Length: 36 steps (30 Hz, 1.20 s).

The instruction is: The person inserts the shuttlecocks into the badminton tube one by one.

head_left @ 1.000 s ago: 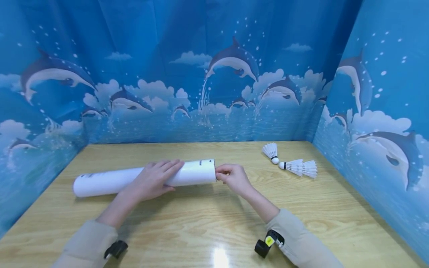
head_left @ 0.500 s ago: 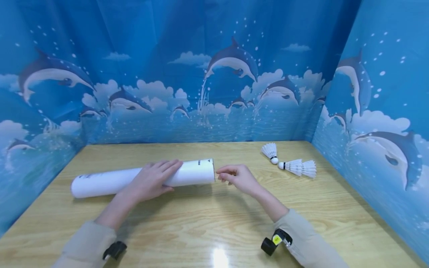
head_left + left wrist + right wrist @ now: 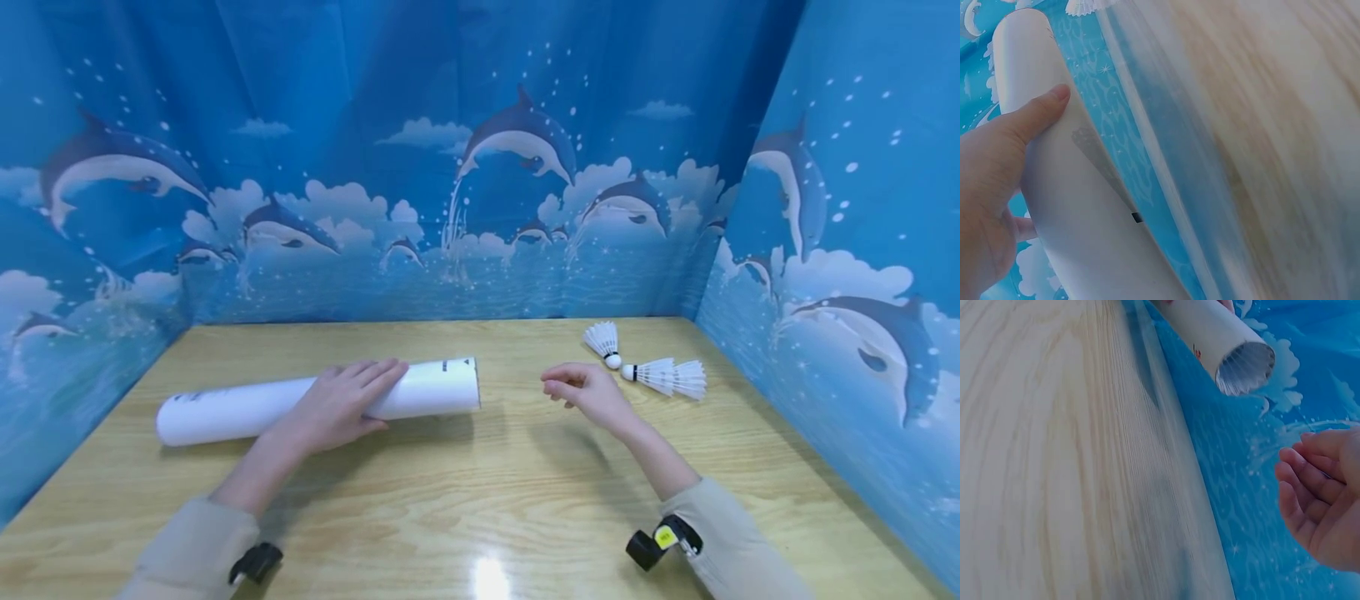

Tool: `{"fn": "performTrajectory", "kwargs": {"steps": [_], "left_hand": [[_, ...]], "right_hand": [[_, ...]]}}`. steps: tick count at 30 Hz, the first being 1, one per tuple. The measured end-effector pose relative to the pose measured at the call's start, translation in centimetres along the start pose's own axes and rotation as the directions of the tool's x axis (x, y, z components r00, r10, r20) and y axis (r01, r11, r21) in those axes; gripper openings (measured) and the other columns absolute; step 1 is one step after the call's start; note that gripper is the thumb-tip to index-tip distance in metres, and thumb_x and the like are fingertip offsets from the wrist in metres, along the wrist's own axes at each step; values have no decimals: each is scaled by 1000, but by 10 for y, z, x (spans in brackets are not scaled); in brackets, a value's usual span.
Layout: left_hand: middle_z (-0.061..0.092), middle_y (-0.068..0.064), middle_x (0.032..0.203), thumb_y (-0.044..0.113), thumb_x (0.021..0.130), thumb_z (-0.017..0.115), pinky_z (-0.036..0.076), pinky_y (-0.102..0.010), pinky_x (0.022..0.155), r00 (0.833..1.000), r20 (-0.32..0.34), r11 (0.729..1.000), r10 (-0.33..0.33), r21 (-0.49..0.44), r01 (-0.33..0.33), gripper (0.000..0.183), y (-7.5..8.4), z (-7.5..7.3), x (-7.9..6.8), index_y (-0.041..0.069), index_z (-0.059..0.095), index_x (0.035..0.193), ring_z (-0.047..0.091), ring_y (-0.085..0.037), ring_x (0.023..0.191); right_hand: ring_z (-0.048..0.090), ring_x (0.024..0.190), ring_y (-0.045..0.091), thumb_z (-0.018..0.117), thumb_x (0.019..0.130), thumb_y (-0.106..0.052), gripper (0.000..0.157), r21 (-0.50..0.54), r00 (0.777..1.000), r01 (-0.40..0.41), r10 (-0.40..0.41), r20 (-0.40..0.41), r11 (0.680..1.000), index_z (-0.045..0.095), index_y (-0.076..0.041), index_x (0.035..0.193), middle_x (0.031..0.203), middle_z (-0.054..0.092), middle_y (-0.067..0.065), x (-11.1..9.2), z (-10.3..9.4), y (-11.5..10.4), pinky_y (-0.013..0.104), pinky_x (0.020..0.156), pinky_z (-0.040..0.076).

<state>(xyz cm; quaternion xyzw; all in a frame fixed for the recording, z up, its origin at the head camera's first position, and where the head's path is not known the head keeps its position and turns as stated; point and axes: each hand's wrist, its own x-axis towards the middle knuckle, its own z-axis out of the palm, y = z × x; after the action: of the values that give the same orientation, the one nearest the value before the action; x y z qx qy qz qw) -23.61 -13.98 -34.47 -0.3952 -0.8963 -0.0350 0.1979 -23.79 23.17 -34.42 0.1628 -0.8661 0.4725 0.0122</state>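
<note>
A long white shuttlecock tube (image 3: 435, 387) lies over the table, its right end raised a little. My left hand (image 3: 341, 408) grips it around the middle from above; the left wrist view shows the thumb (image 3: 1047, 109) along its side. In the right wrist view the tube's open end (image 3: 1245, 369) faces the camera, with feathered skirts visible inside. My right hand (image 3: 588, 396) is to the right of that end, apart from it, fingers loosely bent and holding nothing. Near the right hand lie a single white shuttlecock (image 3: 603, 343) and two nested shuttlecocks (image 3: 667, 377).
The wooden table (image 3: 420, 508) ends at a blue dolphin-print curtain (image 3: 360, 275) behind and on both sides. A small black camera is strapped at each wrist, such as the right wrist camera (image 3: 645, 550).
My right hand has drawn away from the tube's open end and moved right, toward the shuttlecocks. The left hand keeps its grip; the tube has shifted very slightly left.
</note>
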Motion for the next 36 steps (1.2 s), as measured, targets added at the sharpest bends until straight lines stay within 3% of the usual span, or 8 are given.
{"fn": "performTrajectory", "kwargs": {"steps": [11, 26, 36], "left_hand": [[47, -13, 136, 35, 69, 81, 46, -56, 87, 1000, 7, 1000, -8, -8, 8, 89, 0, 0, 1, 9, 37, 142, 50, -34, 116], [47, -14, 136, 35, 69, 81, 46, -57, 86, 1000, 15, 1000, -11, -6, 11, 89, 1, 1, 3, 10, 37, 142, 50, -34, 116], [47, -13, 136, 35, 69, 81, 46, -56, 86, 1000, 17, 1000, -8, 2, 8, 88, -1, 3, 2, 10, 38, 141, 50, -33, 116]], "right_hand": [[60, 78, 12, 59, 92, -17, 33, -69, 991, -54, 45, -127, 996, 61, 10, 111, 92, 67, 16, -19, -45, 26, 36, 66, 55], [56, 72, -2, 59, 91, -14, 35, -146, 953, -139, 92, -289, 979, 58, 15, 111, 102, 63, 25, -48, -97, 57, 23, 59, 53], [55, 72, -9, 55, 94, -20, 43, -163, 921, -229, 159, -356, 960, 52, 14, 121, 110, 59, 30, -63, -128, 70, 24, 62, 55]]}}
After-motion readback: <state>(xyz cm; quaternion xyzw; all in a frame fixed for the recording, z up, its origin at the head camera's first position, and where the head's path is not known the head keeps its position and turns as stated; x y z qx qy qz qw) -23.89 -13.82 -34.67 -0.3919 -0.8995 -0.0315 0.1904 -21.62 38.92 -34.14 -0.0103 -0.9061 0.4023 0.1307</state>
